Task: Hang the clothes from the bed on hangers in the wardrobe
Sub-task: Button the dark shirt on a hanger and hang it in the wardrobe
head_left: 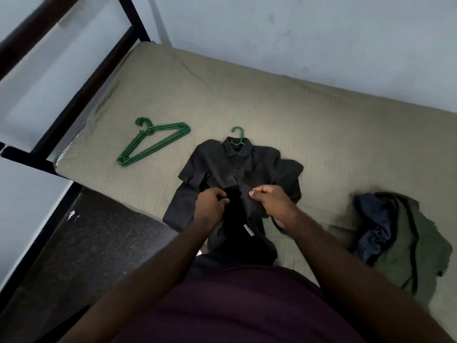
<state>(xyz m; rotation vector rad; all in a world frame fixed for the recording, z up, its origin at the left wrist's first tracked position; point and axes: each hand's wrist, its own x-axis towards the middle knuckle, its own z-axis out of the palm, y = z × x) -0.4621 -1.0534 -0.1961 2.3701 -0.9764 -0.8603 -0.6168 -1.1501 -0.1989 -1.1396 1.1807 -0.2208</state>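
Observation:
A dark grey collared shirt [222,164] lies flat on the bed [296,115], front up. A green hanger [238,135] sits inside it, with only the hook poking out past the collar. My left hand [212,205] pinches the left edge of the shirt's open front near its lower part. My right hand [273,201] pinches the right edge opposite, a short gap between the two. A stack of spare green hangers [153,141] lies on the mattress to the left of the shirt.
A heap of clothes lies at the right of the bed, an olive green garment [415,246] with a dark blue one [376,224] on top. The black bed frame [81,95] runs along the left. A pale wall stands behind the bed, dark floor at lower left.

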